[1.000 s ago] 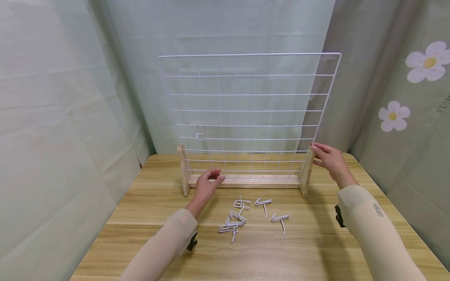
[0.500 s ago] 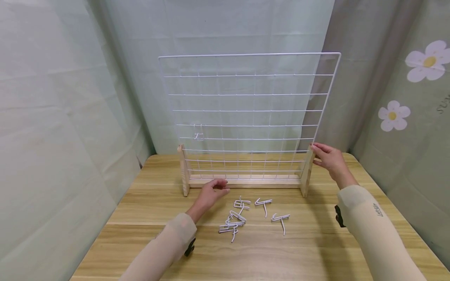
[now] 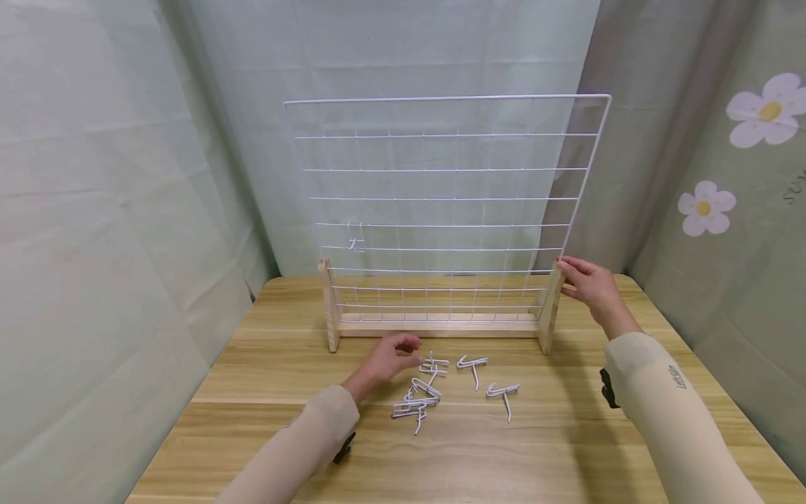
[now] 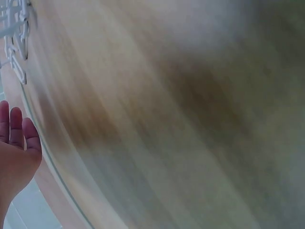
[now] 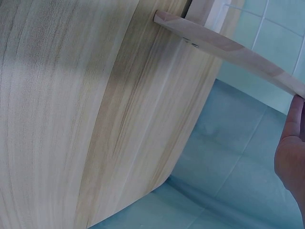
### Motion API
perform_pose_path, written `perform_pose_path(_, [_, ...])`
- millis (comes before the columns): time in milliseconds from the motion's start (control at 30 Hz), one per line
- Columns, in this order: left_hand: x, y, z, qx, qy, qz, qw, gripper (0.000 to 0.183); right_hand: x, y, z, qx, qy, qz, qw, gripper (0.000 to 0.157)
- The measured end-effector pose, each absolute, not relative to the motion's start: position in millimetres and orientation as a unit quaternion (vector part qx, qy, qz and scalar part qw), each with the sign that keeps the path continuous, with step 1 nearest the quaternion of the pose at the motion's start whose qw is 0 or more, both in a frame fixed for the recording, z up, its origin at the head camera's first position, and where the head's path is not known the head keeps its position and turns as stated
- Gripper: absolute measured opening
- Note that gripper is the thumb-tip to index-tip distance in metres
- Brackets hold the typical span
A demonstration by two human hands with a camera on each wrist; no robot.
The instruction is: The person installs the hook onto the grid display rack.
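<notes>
Your left hand (image 3: 388, 358): fingers loosely bent, holding nothing, just beside the overlapping white wire hooks (image 3: 422, 402) on the table (image 3: 252, 378). Best lift one by its stem, easing it clear of its neighbours. Your right hand (image 3: 593, 290): finger and thumb pinching the right upright (image 3: 550, 308), pale grained wood. Grid (image 3: 441, 199): thin, white, square-meshed.

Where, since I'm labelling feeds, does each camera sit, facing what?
Head: head-worn, facing forward and down at the wire grid; left hand, right hand and forearms show.
Left wrist: worn there, facing tabletop; part of left hand shows.
Right wrist: worn there, facing tabletop and wooden upright; part of right hand shows.
Head and right wrist share that upright.
</notes>
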State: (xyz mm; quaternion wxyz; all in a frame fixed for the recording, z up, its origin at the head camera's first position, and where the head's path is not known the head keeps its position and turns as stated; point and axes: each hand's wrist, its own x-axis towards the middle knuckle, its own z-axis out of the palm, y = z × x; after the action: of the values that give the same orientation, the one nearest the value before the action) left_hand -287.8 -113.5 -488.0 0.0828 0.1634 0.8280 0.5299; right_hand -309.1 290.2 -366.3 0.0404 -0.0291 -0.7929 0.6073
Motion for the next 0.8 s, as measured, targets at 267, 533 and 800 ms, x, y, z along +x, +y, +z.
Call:
perform_pose_path(267, [-286, -105, -495, 0.189, 0.837, 0.504, 0.099, 0.033, -310, 289, -367, -0.031, -0.793, 0.607, 0.042, 0.066])
perform_pose_path(533, [-288, -99, -500, 0.199, 0.840, 0.496, 0.093, 0.035, -312, 290, -367, -0.036, -0.789, 0.612, 0.043, 0.064])
perform_pose_path(800, [-287, -96, -501, 0.201, 0.844, 0.489, 0.084, 0.032, -311, 290, -367, -0.035, -0.783, 0.619, 0.044, 0.064])
